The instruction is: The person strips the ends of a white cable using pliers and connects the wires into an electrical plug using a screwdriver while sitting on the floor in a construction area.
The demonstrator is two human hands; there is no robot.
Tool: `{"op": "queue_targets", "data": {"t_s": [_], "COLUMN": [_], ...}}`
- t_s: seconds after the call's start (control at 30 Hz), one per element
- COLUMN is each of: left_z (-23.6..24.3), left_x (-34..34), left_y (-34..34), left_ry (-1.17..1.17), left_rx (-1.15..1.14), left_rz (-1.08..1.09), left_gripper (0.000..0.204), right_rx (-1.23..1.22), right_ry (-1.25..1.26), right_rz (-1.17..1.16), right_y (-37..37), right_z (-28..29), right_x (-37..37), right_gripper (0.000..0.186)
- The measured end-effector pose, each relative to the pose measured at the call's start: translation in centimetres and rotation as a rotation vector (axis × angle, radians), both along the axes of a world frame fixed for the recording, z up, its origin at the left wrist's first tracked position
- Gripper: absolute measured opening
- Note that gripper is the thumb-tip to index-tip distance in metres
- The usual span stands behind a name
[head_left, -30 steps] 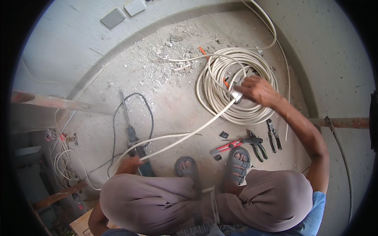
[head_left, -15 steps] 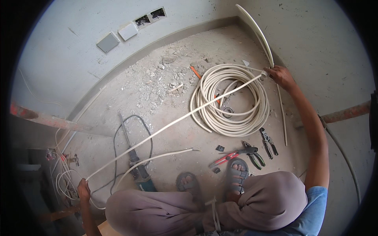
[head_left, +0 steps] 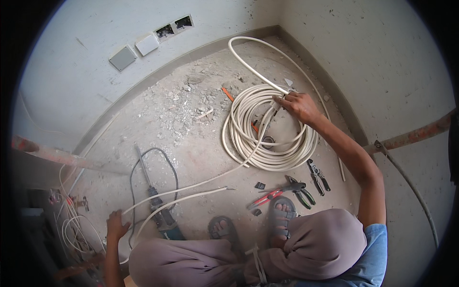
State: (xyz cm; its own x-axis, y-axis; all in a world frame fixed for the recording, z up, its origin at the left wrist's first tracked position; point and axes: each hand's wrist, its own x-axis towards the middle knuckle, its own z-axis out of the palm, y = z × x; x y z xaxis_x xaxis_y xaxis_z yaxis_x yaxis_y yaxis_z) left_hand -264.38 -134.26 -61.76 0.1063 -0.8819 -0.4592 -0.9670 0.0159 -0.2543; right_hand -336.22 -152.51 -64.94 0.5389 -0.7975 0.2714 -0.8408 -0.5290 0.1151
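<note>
My right hand (head_left: 300, 106) is closed around a cream cable (head_left: 258, 74) above the far side of a cable coil (head_left: 277, 164). A whitish band shows beside its fingers. Beyond the hand, the cable bends in a wide loop toward the corner. A slack cable strand (head_left: 191, 185) runs from the coil area down to the left, its end close to my left hand (head_left: 116, 225). That hand has its fingers apart and appears to hold nothing. Another cable (head_left: 191, 195), dark at its tip, curves past my left knee.
A power tool with a long bit (head_left: 162, 215) and black cord lies at left. Pliers (head_left: 300, 191), cutters (head_left: 318, 177) and a red-handled tool (head_left: 265, 198) lie by my right foot. Rubble (head_left: 184, 95) lines the wall. Thin wires (head_left: 74, 225) tangle at far left.
My right hand has moved left and nearer, over the coil, with the cable. The strand between my hands has gone from taut to slack. My left hand has opened and let go of it.
</note>
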Motion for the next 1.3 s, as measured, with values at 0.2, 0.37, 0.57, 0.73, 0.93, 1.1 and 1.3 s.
{"op": "queue_targets", "data": {"t_s": [0.2,0.37,0.57,0.73,0.93,1.1,1.3], "left_z": [-4.2,-11.8,-7.3,-4.0,-3.6,-4.8,-5.2], "left_x": [-27.8,-44.0,-44.7,-40.7,-38.8,-39.0,-38.4], "left_y": [-11.6,-14.0,-11.5,-10.9,-7.9,-7.1,-3.4], "left_ry": [1.056,1.666,1.889,1.743,1.707,1.692,1.587], "left_rx": [-0.165,0.283,0.757,0.813,0.781,0.776,0.935], "left_rz": [-0.367,-0.137,0.556,0.548,0.522,0.542,0.466], "left_gripper": [0.054,0.045,0.031,0.032,0.035,0.036,0.036], "right_rx": [0.01,-0.024,0.026,0.077,0.325,1.017,0.299], "right_ry": [-0.04,-0.068,-0.04,-0.132,-1.327,-1.956,-1.822], "right_rz": [0.077,0.112,-0.015,0.0,-0.134,-0.394,-0.542], "right_y": [-0.1,-0.4,0.3,1.5,7.8,10.0,2.9], "right_z": [1.1,1.0,1.7,0.5,-3.7,-4.1,-1.3], "right_x": [3.3,4.5,0.6,2.4,9.9,12.6,5.6], "right_gripper": [0.042,0.037,0.041,0.07,0.038,0.032,0.044]}}
